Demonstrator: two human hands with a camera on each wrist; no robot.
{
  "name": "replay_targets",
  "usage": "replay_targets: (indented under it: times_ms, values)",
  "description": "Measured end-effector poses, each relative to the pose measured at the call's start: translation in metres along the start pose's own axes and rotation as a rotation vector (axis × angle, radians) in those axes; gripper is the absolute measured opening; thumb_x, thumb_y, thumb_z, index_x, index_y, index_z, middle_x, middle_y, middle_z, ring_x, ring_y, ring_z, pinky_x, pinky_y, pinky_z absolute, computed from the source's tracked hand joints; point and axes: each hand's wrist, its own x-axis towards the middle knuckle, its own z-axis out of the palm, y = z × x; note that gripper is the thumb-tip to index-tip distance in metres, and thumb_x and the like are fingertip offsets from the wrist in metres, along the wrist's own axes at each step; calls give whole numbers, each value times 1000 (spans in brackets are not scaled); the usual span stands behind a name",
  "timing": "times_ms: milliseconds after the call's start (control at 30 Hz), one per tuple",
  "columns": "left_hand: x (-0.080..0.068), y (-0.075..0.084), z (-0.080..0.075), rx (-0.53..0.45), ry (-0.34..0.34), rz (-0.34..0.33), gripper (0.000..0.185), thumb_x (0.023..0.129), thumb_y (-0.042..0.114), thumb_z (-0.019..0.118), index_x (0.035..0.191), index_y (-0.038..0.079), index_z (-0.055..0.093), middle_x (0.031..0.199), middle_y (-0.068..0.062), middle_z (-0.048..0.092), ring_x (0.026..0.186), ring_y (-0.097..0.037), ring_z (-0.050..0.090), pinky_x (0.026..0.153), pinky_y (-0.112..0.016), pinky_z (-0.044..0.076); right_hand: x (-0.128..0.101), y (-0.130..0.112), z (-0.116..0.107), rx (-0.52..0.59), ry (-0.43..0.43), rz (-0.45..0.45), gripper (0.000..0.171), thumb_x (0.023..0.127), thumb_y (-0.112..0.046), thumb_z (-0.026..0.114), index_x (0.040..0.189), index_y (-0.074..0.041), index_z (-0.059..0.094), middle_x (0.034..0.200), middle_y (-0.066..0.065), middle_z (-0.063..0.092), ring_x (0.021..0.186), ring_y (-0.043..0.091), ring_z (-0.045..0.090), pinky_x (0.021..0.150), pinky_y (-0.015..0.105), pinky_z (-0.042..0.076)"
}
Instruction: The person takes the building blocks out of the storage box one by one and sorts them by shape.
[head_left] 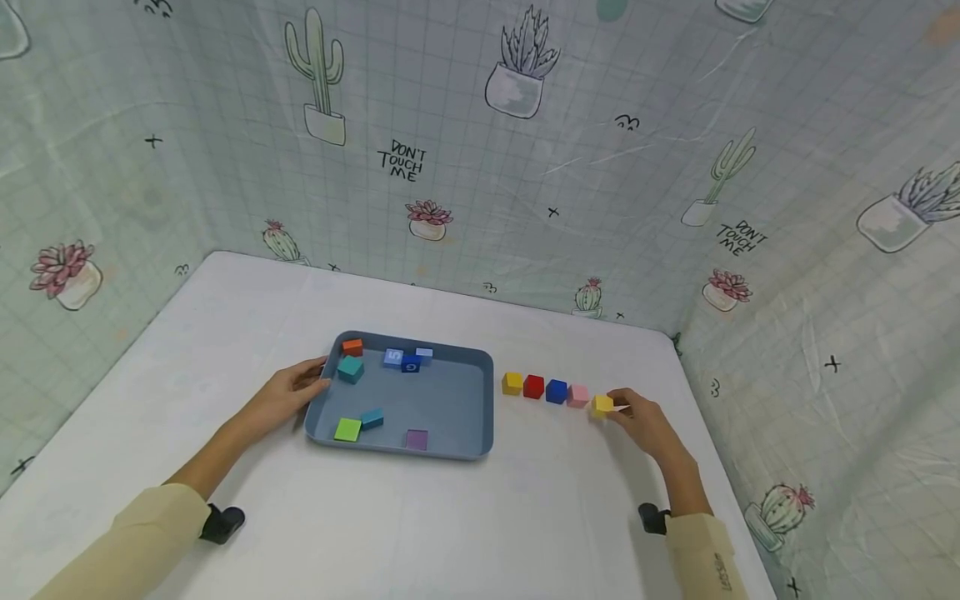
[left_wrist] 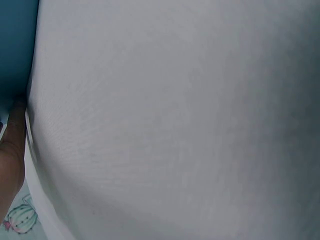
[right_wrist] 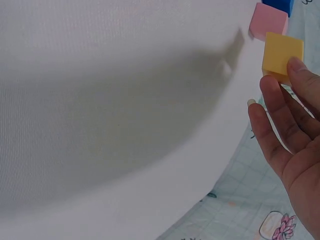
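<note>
My right hand (head_left: 640, 419) pinches a yellow cube (head_left: 602, 406) between thumb and fingers, at the right end of a row of cubes. Next to it in the row is a pink cube (head_left: 578, 396), then a blue cube (head_left: 557, 392), a red cube (head_left: 533, 387) and another yellow cube (head_left: 512, 383). In the right wrist view the held cube (right_wrist: 281, 55) appears close to the pink one (right_wrist: 269, 21). At the left, my left hand (head_left: 288, 393) holds the left edge of a blue-grey tray (head_left: 442, 408); its wrist view catches only part of that hand (left_wrist: 12, 150).
Inside the tray lie an orange block (head_left: 352, 347), a teal block (head_left: 350, 369), several blue blocks (head_left: 393, 358), a lime-green block (head_left: 347, 430) and a purple block (head_left: 417, 439). The white table (head_left: 525, 525) meets a cactus-print cloth (head_left: 465, 167) at its back and sides.
</note>
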Motion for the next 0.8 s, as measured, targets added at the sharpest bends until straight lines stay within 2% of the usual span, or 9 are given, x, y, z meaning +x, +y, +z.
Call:
replay_targets:
  times_ms: [267, 367, 533, 800]
  values:
    - [2, -2, 0, 6, 4, -2, 66, 97, 31, 54, 145, -6, 27, 139, -30, 37, 126, -43, 39, 100, -49, 38, 4, 10, 5, -7, 5, -9, 35, 93, -14, 62, 121, 3, 51, 114, 22, 58, 99, 36, 58, 76, 46, 54]
    - [2, -2, 0, 10, 5, 0, 66, 97, 30, 54, 144, -6, 27, 139, -31, 37, 125, -44, 39, 100, -50, 38, 8, 12, 7, -8, -2, 17, 35, 92, -14, 62, 122, 3, 51, 115, 22, 58, 99, 35, 57, 77, 44, 54]
    - [1, -2, 1, 15, 6, -5, 65, 97, 29, 54, 144, -6, 27, 139, -31, 37, 125, -44, 39, 101, -50, 37, 15, 14, 12, 6, -20, 75, 36, 92, -10, 61, 125, 1, 51, 119, 22, 57, 103, 34, 57, 85, 45, 51]
    - [3, -1, 1, 28, 12, -3, 64, 97, 28, 54, 144, -6, 28, 139, -31, 37, 126, -44, 39, 101, -50, 37, 22, 12, 14, -2, -37, 46, 37, 94, -8, 58, 127, 3, 48, 118, 25, 56, 104, 36, 56, 86, 46, 50]
